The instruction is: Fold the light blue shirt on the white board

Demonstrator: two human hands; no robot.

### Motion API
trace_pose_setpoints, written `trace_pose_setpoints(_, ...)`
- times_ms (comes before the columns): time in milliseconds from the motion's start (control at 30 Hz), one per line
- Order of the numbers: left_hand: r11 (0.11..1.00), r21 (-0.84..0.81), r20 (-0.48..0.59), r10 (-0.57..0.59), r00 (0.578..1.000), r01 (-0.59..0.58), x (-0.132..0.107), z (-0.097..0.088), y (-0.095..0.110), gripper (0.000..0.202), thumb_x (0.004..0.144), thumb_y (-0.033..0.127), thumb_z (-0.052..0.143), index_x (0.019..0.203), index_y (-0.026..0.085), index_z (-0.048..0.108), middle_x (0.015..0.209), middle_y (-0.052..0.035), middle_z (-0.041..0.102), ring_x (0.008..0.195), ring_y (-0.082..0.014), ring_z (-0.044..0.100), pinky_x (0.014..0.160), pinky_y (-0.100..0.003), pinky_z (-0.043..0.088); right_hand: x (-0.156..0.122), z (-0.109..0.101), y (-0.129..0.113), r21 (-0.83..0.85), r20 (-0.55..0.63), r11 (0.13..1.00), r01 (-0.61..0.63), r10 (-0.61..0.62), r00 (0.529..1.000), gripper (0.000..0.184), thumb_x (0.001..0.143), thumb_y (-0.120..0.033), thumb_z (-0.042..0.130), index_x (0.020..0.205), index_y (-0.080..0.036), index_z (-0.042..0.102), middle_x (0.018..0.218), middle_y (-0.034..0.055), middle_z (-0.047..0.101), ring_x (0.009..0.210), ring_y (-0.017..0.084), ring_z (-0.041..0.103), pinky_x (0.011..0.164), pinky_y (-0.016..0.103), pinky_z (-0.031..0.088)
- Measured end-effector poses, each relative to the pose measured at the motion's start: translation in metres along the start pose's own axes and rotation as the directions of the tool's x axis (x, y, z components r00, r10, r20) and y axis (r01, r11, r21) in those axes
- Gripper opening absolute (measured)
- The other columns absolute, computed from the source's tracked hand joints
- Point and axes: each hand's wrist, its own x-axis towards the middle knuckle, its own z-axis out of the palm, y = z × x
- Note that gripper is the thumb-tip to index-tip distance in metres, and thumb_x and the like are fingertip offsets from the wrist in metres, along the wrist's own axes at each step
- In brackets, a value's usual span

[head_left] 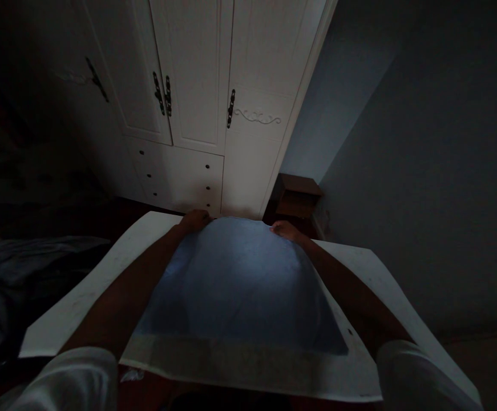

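Note:
A blue-grey sheet (243, 285) with a soft sheen lies flat on a white tabletop (351, 268). It looks like thin plastic or cloth, but the dim light hides which. Both my arms stretch forward along its sides. At its far left corner, my left hand (196, 220) has its fingers curled over the edge. My right hand (286, 229) pinches the far right corner, thumb pointing inward. Between the hands the sheet's far edge runs along the table's far side. Its near edge lies a little short of the table's front edge.
A white wardrobe (197, 74) with dark handles and small drawers stands beyond the table. To its right is a low brown wooden box-like stand (299, 194) by the grey wall (436, 171). Crumpled grey fabric (25, 285) lies at the left. The room is dark.

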Motion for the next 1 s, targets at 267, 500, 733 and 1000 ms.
trace_pose_setpoints(267,0.994,-0.107,0.13,0.023,0.991,-0.009,-0.014,-0.035,-0.031,0.044,0.068,0.061,0.063,0.083,0.021,0.069,0.086,-0.0086,0.068,0.079,-0.0231,0.062,0.071,-0.027,0.04,-0.005,-0.012,0.007,-0.055,0.013,0.998,-0.023,0.024,1.0,0.039,0.062,-0.055,0.072,0.057,-0.017,0.065,0.055,0.0001,0.057,0.055,0.013,0.048,0.052,0.025,0.034)
trace_pose_setpoints(500,0.994,-0.08,0.31,-0.041,0.95,0.069,-0.027,-0.061,-0.062,0.037,0.061,0.054,0.068,0.062,0.018,0.06,0.067,-0.0036,0.062,0.074,-0.0208,0.059,0.067,-0.026,0.04,-0.012,-0.022,0.019,-0.097,0.042,0.995,-0.011,0.016,0.999,0.056,0.057,-0.07,0.068,0.057,-0.015,0.061,0.053,-0.0014,0.05,0.053,0.011,0.044,0.05,0.025,0.031)
trace_pose_setpoints(733,0.699,-0.587,0.291,-0.289,0.912,0.408,-0.044,-0.06,-0.048,0.029,0.057,0.03,0.074,0.078,0.017,0.059,0.069,-0.0023,0.061,0.066,-0.0174,0.059,0.058,-0.027,0.044,-0.013,-0.038,0.021,-0.14,-0.023,0.99,0.03,-0.033,0.999,0.06,0.061,-0.077,0.061,0.06,-0.016,0.057,0.055,-0.0015,0.049,0.053,0.011,0.043,0.051,0.025,0.032)
trace_pose_setpoints(1000,0.538,-0.776,0.119,-0.39,0.913,0.331,-0.05,-0.042,-0.03,0.023,0.057,0.007,0.061,0.076,0.018,0.054,0.072,-0.0022,0.064,0.072,-0.0156,0.063,0.065,-0.026,0.05,-0.018,-0.027,0.036,-0.236,-0.15,0.969,0.077,-0.114,0.982,0.056,0.074,-0.07,0.053,0.06,-0.017,0.058,0.061,0.0033,0.058,0.06,0.016,0.053,0.054,0.026,0.038)
